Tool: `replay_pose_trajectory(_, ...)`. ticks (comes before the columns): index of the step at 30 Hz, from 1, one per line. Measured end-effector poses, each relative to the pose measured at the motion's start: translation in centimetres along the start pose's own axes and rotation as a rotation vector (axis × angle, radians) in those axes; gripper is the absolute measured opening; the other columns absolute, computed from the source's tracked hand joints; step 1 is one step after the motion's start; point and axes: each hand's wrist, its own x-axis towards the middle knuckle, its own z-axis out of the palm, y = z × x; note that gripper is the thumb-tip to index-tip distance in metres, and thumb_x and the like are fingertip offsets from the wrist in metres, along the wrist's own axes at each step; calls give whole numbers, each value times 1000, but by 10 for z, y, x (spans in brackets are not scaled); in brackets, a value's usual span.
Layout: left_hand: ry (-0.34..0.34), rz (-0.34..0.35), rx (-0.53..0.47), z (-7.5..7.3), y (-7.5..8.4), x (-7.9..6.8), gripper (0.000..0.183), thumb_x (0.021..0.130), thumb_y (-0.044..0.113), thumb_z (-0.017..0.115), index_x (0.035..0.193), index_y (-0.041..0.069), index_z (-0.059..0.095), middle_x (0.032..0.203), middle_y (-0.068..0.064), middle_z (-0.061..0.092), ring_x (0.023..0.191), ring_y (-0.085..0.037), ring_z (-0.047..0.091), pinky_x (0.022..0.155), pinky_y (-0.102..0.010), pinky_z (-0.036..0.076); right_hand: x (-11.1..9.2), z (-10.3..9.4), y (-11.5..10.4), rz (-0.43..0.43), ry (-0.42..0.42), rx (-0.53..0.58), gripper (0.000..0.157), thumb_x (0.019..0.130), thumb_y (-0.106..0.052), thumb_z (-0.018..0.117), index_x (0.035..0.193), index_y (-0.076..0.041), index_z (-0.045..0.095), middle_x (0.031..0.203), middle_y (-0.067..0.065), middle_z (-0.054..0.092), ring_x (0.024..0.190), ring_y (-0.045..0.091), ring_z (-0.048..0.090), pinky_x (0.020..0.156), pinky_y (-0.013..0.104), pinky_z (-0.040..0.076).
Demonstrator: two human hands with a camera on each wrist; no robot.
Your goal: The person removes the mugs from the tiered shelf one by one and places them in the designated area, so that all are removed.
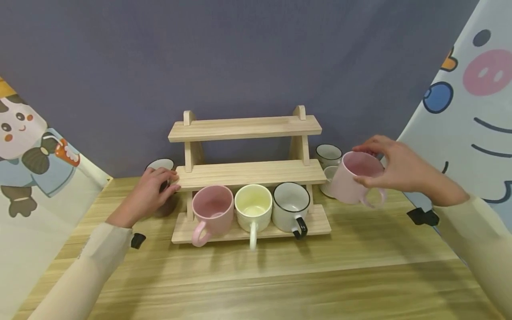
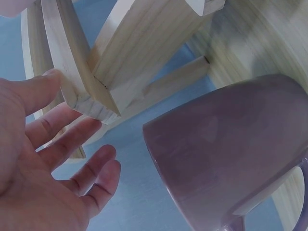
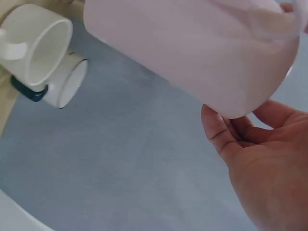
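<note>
My right hand [image 1: 394, 162] grips a pink mug [image 1: 347, 186] by its rim, held tilted to the right of the wooden rack. In the right wrist view, fingers and thumb close on the rim of that pale pink mug [image 3: 202, 57]. My left hand [image 1: 150, 186] pinches the left end of the rack's middle shelf [image 1: 248, 174]. The left wrist view has the thumb on one face of the shelf end [image 2: 91, 106] and fingertips on the other. Beside that hand is a purplish mug [image 2: 231, 149]. Along the bottom shelf stand a pink mug [image 1: 213, 209], a cream mug [image 1: 253, 206] and a white black-rimmed mug [image 1: 291, 204].
Right of the rack stand a dark-rimmed white mug [image 1: 329, 152] and a white mug [image 1: 327, 182], partly behind the held one. Another dark-rimmed white mug [image 1: 161, 164] is behind my left hand. A grey-blue backdrop [image 1: 248, 58] rises behind the rack; printed panels flank the wooden table [image 1: 256, 293].
</note>
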Motion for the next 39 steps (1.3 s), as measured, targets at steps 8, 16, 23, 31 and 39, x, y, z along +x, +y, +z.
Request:
replay_pose_trajectory(8, 6, -10, -6, -1, 0, 0, 17, 83, 5, 72, 95, -4, 66, 104, -18, 63, 89, -35, 46, 79, -45, 36, -5, 31, 27, -1, -31, -6, 62, 62, -32, 87, 115, -7, 66, 108, 6, 56, 95, 26, 55, 69, 44, 46)
replay_pose_trajectory(16, 8, -6, 2, 1, -1, 1, 16, 82, 6, 72, 94, -4, 66, 104, -17, 63, 89, -35, 46, 79, -46, 36, -10, 62, 51, 13, -70, 50, 62, 61, -31, 88, 113, -5, 65, 113, 8, 56, 101, 28, 52, 75, 47, 44)
replay_pose_trajectory(23, 5, -15, 2, 3, -2, 0, 16, 82, 6, 72, 94, -3, 66, 103, -16, 62, 90, -35, 46, 80, -46, 36, -13, 78, 61, 0, -90, 65, 62, 64, -33, 87, 114, -4, 64, 118, 11, 55, 110, 32, 47, 82, 52, 40)
replay_pose_trajectory(31, 6, -11, -3, 4, -3, 0, 16, 83, 6, 72, 94, -3, 66, 102, -16, 63, 90, -34, 46, 80, -45, 36, -15, 86, 68, -37, -83, 19, 66, 66, -37, 84, 118, -2, 62, 113, 14, 59, 102, 31, 53, 74, 48, 45)
replay_pose_trajectory(39, 13, -9, -7, 4, -4, 0, 17, 82, 6, 72, 95, -3, 66, 101, -15, 63, 89, -33, 46, 79, -44, 36, -17, 93, 78, -26, -67, 18, 68, 64, -31, 86, 118, 1, 61, 110, 16, 59, 99, 32, 54, 73, 48, 46)
